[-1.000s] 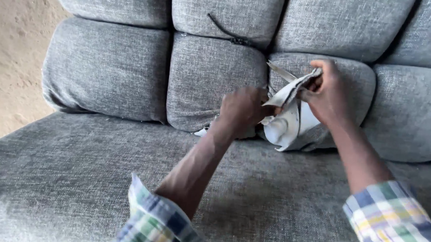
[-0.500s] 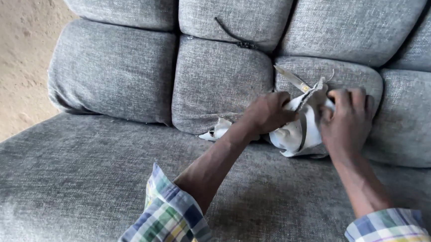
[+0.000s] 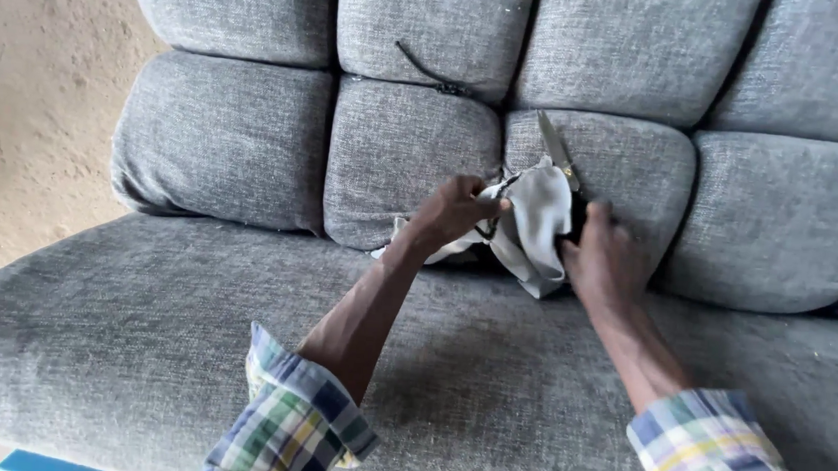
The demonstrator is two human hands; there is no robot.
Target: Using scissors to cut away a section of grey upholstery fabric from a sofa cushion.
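Observation:
My left hand (image 3: 451,211) pinches a piece of pale grey-white cloth (image 3: 531,223) against the tufted back of a grey fabric sofa (image 3: 250,148). My right hand (image 3: 604,257) grips a pair of scissors (image 3: 558,157) with dark handles; the metal blades point up and left above the cloth. The cloth hangs between both hands, at the seam where back cushions meet the seat. Both forearms wear plaid sleeves rolled near the elbow.
The sofa seat (image 3: 170,346) stretches wide below my arms. A dark cord or strap (image 3: 429,73) lies across an upper cushion seam. A sandy brown floor (image 3: 30,95) shows at the left. A blue object (image 3: 32,462) peeks at the bottom left edge.
Both hands have dropped lower with the cloth, from in front of the cushion to the seat crease. My right hand shifted its hold and the scissor blades now stick up above the cloth.

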